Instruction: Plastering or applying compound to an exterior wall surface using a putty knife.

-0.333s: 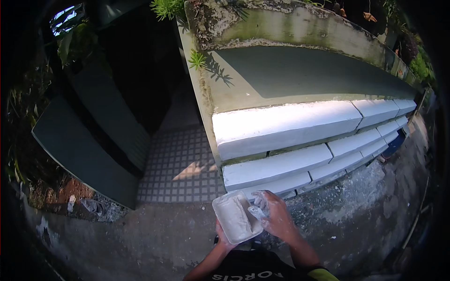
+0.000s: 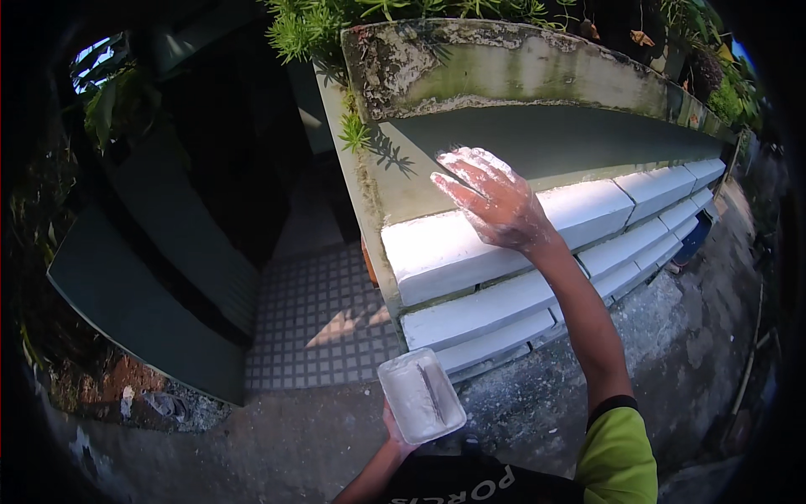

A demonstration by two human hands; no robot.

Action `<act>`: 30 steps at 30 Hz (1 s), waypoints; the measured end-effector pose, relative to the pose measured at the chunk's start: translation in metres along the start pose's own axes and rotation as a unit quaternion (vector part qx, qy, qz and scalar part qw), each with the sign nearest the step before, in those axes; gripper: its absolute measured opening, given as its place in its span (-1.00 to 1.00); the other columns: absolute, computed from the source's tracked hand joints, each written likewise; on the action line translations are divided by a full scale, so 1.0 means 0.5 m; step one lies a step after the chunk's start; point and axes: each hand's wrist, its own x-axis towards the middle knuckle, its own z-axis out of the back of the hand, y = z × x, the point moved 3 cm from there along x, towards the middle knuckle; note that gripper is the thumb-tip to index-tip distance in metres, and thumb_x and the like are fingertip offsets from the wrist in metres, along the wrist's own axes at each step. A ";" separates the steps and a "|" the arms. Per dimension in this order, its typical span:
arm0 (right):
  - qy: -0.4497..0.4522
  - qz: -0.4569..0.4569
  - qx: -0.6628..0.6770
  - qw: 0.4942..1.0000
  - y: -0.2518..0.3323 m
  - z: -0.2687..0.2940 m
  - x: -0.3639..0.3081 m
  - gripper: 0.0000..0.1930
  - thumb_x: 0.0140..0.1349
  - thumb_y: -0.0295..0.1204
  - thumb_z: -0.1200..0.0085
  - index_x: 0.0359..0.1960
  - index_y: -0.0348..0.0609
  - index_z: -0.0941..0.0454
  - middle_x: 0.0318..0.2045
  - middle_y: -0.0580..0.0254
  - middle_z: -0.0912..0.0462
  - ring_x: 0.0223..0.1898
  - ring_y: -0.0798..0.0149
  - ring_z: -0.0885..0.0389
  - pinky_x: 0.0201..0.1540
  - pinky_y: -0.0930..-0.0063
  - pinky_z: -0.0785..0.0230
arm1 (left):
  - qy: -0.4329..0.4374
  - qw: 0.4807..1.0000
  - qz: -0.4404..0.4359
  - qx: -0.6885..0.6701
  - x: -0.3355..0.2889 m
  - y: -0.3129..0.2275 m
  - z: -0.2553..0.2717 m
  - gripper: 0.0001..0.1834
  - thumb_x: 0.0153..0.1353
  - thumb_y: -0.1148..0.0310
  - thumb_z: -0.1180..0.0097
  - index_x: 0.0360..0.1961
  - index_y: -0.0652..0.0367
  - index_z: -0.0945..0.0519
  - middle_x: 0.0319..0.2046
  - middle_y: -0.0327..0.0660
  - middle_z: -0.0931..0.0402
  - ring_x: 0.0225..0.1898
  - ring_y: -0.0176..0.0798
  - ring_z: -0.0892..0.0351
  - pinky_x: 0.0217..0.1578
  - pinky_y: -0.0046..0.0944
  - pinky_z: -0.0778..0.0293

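Holding tray (image 2: 435, 433) of white paste (image 2: 410, 391) in L hand (image 2: 395, 434) w/ fingers mostly hidden, well below loosely parted, apparently empty fingers of R hand (image 2: 502, 206), seemingly done coating ledges (image 2: 437, 252) under them, prob. not grey wall (image 2: 546, 141) behind.

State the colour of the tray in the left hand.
Whitish: the tray is a pale off-white, shown best in the head view.
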 end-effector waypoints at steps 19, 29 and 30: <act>0.276 -0.083 -0.249 0.925 -0.297 0.099 -0.122 -0.57 0.16 -0.26 -0.12 0.11 0.10 -0.46 0.05 0.07 -0.48 0.00 0.00 -0.51 0.07 0.11 -0.33 | 0.018 0.999 0.030 0.030 0.002 -0.004 0.019 -0.54 0.24 0.24 0.08 0.03 0.38 -0.50 -0.06 -0.09 -0.60 -0.05 -0.24 -0.61 0.03 -0.31 -0.53; -0.206 -0.451 0.316 0.809 -0.087 0.450 -0.470 -0.56 0.18 -0.34 -0.21 0.02 -0.30 -0.40 -0.08 0.11 -0.49 -0.07 0.27 -0.47 0.01 0.42 -0.32 | 0.018 0.998 0.035 0.046 0.002 -0.016 0.008 -0.53 0.24 0.22 0.09 0.04 0.37 -0.49 -0.05 -0.09 -0.59 -0.05 -0.24 -0.60 0.03 -0.30 -0.53; -0.278 -0.403 0.361 0.794 -0.047 0.501 -0.563 -0.51 0.19 -0.30 -0.21 0.09 -0.27 -0.38 -0.09 0.10 -0.50 -0.05 0.23 -0.48 0.10 0.38 -0.28 | 0.017 0.998 0.037 0.046 0.005 -0.013 0.003 -0.53 0.24 0.22 0.09 0.04 0.37 -0.49 -0.05 -0.09 -0.59 -0.05 -0.24 -0.60 0.03 -0.30 -0.53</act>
